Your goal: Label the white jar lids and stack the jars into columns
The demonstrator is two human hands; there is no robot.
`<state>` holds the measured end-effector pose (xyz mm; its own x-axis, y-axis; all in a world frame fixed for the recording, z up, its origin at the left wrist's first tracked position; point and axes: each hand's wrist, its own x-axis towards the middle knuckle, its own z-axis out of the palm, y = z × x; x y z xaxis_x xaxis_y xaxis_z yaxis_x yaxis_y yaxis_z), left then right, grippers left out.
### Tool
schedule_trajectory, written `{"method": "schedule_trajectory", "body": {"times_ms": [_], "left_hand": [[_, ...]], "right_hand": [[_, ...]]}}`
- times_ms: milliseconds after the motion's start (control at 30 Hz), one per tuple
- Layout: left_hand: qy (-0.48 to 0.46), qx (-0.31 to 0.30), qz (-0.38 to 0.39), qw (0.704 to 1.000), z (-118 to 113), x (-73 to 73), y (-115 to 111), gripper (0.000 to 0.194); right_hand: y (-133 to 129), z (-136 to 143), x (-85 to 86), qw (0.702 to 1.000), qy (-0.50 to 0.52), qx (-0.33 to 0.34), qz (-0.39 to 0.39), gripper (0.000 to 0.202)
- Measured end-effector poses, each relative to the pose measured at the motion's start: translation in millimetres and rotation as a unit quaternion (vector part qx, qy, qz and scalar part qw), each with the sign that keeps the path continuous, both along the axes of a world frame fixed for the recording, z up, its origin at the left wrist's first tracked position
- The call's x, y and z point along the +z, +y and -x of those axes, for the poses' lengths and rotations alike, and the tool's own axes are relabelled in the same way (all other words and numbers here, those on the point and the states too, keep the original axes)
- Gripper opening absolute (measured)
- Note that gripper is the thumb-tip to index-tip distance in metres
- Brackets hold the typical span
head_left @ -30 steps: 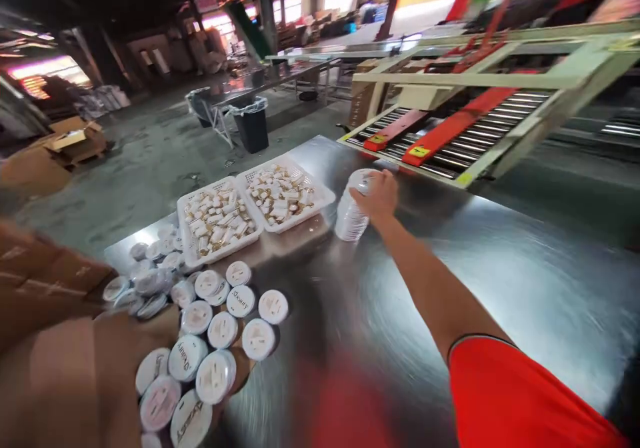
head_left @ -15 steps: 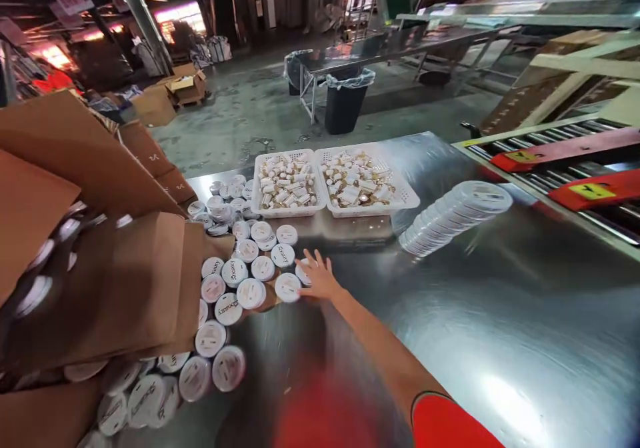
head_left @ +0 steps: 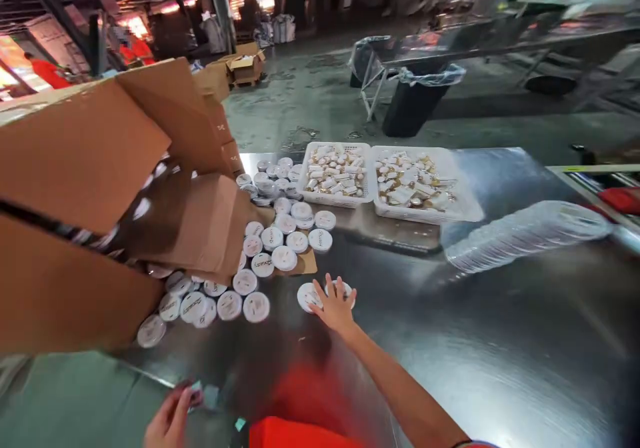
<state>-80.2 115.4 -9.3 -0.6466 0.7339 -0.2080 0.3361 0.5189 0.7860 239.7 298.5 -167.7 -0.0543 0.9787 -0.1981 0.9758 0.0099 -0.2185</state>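
Observation:
My right hand [head_left: 336, 307] lies with spread fingers over two round white lidded tubs on the metal table [head_left: 430, 348]. One tub [head_left: 308, 297] shows at its left; the other [head_left: 343, 289] is partly hidden under its fingers. At the bottom left, my left hand [head_left: 169, 420] pinches a small pink and pale-teal piece [head_left: 197, 393], blurred and too small to name. Many similar round tubs [head_left: 263, 265], some with "beauty" lettering on the lids, lie to the left, spilling from an open cardboard box [head_left: 200, 218].
Two white baskets [head_left: 371, 198] of small white-and-gold bottles stand at the table's back. A leaning row of round tubs in clear plastic [head_left: 520, 235] lies at right, near a roller conveyor [head_left: 580, 181]. A black bin [head_left: 415, 105] stands beyond the table.
My right hand has drawn two tubs away from the group, toward me. My left hand has come into view with a small piece. The view has swung left.

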Motion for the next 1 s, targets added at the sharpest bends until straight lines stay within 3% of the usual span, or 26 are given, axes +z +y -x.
{"method": "schedule_trajectory", "body": {"times_ms": [67, 133, 200, 267, 333, 400, 500, 733, 867, 1000], "left_hand": [[-0.070, -0.014, -0.043, 0.997, -8, 9.6, 5, 0.052], [-0.076, -0.034, -0.109, 0.991, -19, 25.2, 12, 0.047], [-0.060, -0.066, -0.160, 0.983, -34, 42.1, 16, 0.040], [-0.050, -0.106, -0.188, 0.975, -47, 56.0, 13, 0.034], [-0.046, -0.132, -0.211, 0.967, -54, 63.4, 4, 0.032], [-0.046, -0.144, -0.225, 0.963, -54, 63.6, -7, 0.032], [-0.078, -0.160, -0.235, 0.956, -50, 54.3, -21, 0.026], [-0.237, -0.146, -0.204, 0.938, -52, 36.6, -46, 0.024], [-0.234, -0.139, -0.192, 0.943, -56, 33.8, -51, 0.026], [-0.185, -0.172, -0.168, 0.953, -59, 29.1, -51, 0.027]], "right_hand": [[-20, 23, 27.4, 0.996, 0.078, -0.032, -0.012, 0.061], [-45, 51, 68.2, 0.968, 0.249, -0.027, -0.007, 0.056], [-75, 78, 116.7, 0.879, 0.472, 0.056, 0.037, 0.047], [-104, 102, 162.7, 0.779, 0.610, 0.118, 0.082, 0.042], [-126, 120, 196.9, 0.738, 0.656, 0.128, 0.093, 0.038], [-140, 130, 215.8, 0.730, 0.664, 0.116, 0.113, 0.025], [-153, 135, 221.6, 0.730, 0.662, 0.087, 0.148, 0.012], [-175, 134, 204.3, 0.743, 0.651, 0.043, 0.148, 0.013], [-183, 134, 192.7, 0.741, 0.655, 0.013, 0.149, 0.015], [-186, 132, 186.8, 0.742, 0.654, -0.006, 0.143, 0.017]]}}
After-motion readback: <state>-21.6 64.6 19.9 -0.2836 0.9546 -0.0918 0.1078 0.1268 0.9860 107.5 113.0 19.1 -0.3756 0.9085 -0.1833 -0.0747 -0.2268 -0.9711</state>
